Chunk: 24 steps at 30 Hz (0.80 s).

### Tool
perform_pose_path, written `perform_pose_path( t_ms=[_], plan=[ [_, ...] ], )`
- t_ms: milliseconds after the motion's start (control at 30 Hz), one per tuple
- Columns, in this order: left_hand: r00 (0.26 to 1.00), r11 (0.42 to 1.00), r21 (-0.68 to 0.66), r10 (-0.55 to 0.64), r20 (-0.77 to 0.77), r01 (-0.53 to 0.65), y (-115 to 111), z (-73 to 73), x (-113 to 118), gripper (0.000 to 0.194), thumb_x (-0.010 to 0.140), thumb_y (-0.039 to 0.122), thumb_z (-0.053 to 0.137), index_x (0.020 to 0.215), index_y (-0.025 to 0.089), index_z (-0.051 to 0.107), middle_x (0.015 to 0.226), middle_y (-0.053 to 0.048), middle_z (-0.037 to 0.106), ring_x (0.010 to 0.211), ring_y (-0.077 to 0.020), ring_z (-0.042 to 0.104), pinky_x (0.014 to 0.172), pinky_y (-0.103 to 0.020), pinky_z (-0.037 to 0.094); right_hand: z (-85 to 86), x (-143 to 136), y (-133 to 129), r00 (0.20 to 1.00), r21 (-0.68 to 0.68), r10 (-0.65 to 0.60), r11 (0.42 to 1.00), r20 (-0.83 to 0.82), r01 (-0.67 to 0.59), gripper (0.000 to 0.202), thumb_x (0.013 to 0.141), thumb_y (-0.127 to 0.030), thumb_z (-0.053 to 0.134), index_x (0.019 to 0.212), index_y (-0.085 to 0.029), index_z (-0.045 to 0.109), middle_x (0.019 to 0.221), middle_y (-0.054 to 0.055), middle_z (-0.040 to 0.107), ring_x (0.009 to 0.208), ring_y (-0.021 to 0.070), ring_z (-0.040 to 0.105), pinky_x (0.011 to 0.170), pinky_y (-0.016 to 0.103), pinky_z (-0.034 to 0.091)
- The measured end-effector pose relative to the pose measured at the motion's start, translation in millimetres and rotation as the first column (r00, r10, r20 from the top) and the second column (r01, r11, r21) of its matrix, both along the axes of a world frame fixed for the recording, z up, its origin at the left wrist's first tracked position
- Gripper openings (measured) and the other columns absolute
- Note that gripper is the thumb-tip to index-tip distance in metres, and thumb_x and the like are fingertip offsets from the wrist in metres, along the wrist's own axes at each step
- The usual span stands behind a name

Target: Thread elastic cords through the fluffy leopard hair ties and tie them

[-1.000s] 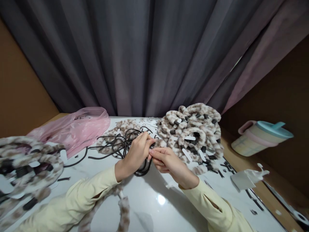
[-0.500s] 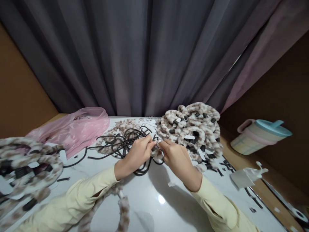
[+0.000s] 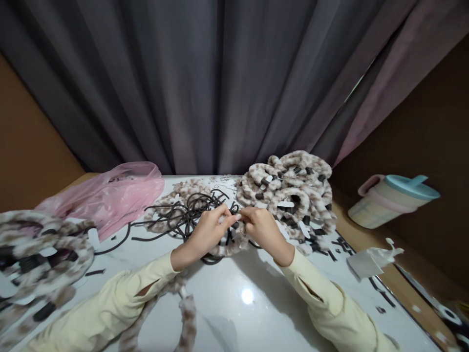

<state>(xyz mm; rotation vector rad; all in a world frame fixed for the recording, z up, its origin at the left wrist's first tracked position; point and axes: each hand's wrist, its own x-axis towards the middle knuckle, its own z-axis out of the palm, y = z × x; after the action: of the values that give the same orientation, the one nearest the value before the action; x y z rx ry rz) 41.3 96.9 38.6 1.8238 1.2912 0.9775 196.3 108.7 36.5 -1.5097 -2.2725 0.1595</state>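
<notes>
My left hand [image 3: 208, 230] and my right hand [image 3: 264, 230] meet over the middle of the table, fingertips pinched close together. Between and below them hangs a brown-and-white furry ring [image 3: 240, 243], whose ends go up into my fingers. The exact spot they pinch is too small to make out. Just behind and left of my left hand lies a tangle of black cord [image 3: 188, 215]. Another furry ring [image 3: 188, 320] rests on the table near my left forearm, partly covered by the sleeve.
A heap of furry rings with black wraps and white tags [image 3: 296, 186] stands at the back right; more furry rings [image 3: 69, 264] lie at left. Around them are a pink plastic bag [image 3: 120, 190], a lidded cup [image 3: 392, 200], a white packet [image 3: 368, 262] and short black cord pieces [image 3: 383, 292].
My right hand has shifted slightly left and its fingers have turned inward. The furry ring shows more below my hands. The view has moved a little.
</notes>
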Motion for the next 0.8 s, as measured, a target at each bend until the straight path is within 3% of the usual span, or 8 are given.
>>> perform_pose_path(
  t_ms=[133,200,267,400,467,567,733,800],
  plan=[
    [0.993,0.993,-0.120,0.031,0.117,-0.017,8.9,-2.5,-1.2,0.029,0.076,0.039,0.059,0.059,0.017,0.049,0.049,0.005,0.048,0.048,-0.0095,0.041,0.049,-0.020,0.028,1.4,-1.9,-2.6,0.999,0.034,-0.023,0.999,-0.039,0.024,0.022,0.083,-0.009,0.042,0.084,-0.016,0.064,0.079,0.007,0.067,0.065,0.0154,0.057,0.056,0.023,0.030],
    [0.970,0.979,-0.202,0.068,0.232,-0.020,14.3,-4.0,-2.8,0.031,0.074,0.039,0.062,0.057,0.016,0.049,0.050,0.004,0.050,0.047,-0.0087,0.041,0.048,-0.019,0.028,4.9,-4.5,-9.8,0.993,0.140,-0.084,0.986,-0.081,0.095,0.024,0.088,-0.017,0.041,0.102,-0.014,0.061,0.093,0.011,0.067,0.073,0.0178,0.060,0.057,0.024,0.032],
    [0.903,0.943,-0.331,0.117,0.414,0.029,19.5,-5.6,-4.7,0.033,0.071,0.039,0.066,0.057,0.015,0.050,0.050,0.004,0.050,0.045,-0.0068,0.039,0.045,-0.019,0.026,8.3,-7.8,-19.3,0.988,0.245,-0.098,0.962,-0.119,0.125,0.025,0.090,-0.021,0.041,0.102,-0.015,0.062,0.090,0.010,0.068,0.073,0.0180,0.061,0.056,0.024,0.033],
    [0.746,0.844,-0.496,0.194,0.637,0.205,26.5,-4.0,-7.4,0.038,0.067,0.038,0.073,0.055,0.015,0.046,0.047,0.007,0.040,0.042,-0.0034,0.031,0.044,-0.017,0.028,5.8,-14.1,-34.3,0.995,0.234,0.020,0.972,-0.102,0.004,0.027,0.088,-0.021,0.046,0.108,-0.018,0.064,0.066,0.003,0.068,0.051,0.0131,0.057,0.049,0.022,0.031],
    [0.716,0.803,-0.545,0.230,0.659,0.244,27.4,0.7,-8.0,0.040,0.069,0.038,0.072,0.053,0.016,0.043,0.045,0.008,0.034,0.041,-0.0028,0.028,0.043,-0.017,0.029,0.0,-16.2,-37.0,0.987,0.260,0.076,0.965,-0.140,-0.037,0.034,0.088,-0.019,0.044,0.118,-0.016,0.059,0.069,0.004,0.070,0.051,0.0124,0.058,0.049,0.022,0.034],
    [0.666,0.728,-0.619,0.307,0.680,0.296,26.0,10.2,-8.8,0.043,0.072,0.036,0.071,0.049,0.016,0.041,0.045,0.008,0.032,0.041,-0.0028,0.026,0.041,-0.017,0.028,-8.4,-18.5,-37.0,0.957,0.349,0.147,0.936,-0.249,-0.054,0.033,0.088,-0.016,0.039,0.110,-0.012,0.063,0.078,0.008,0.071,0.058,0.0126,0.061,0.055,0.021,0.040],
    [0.620,0.671,-0.660,0.369,0.693,0.338,20.5,19.5,-9.3,0.042,0.069,0.036,0.074,0.050,0.017,0.042,0.047,0.007,0.033,0.041,-0.0029,0.026,0.040,-0.018,0.027,-14.9,-23.9,-32.4,0.968,0.141,0.078,0.989,-0.237,-0.045,0.037,0.085,-0.014,0.036,0.114,-0.012,0.059,0.058,0.004,0.065,0.043,0.0130,0.054,0.046,0.022,0.035],
    [0.602,0.643,-0.667,0.377,0.704,0.376,18.3,19.7,-8.9,0.041,0.069,0.036,0.074,0.051,0.016,0.043,0.048,0.007,0.034,0.041,-0.0027,0.025,0.039,-0.018,0.026,-17.0,-25.9,-28.5,0.957,0.038,0.036,0.999,-0.289,-0.026,0.033,0.085,-0.016,0.035,0.105,-0.013,0.060,0.057,0.003,0.063,0.045,0.0140,0.054,0.047,0.022,0.035]
  ],
)
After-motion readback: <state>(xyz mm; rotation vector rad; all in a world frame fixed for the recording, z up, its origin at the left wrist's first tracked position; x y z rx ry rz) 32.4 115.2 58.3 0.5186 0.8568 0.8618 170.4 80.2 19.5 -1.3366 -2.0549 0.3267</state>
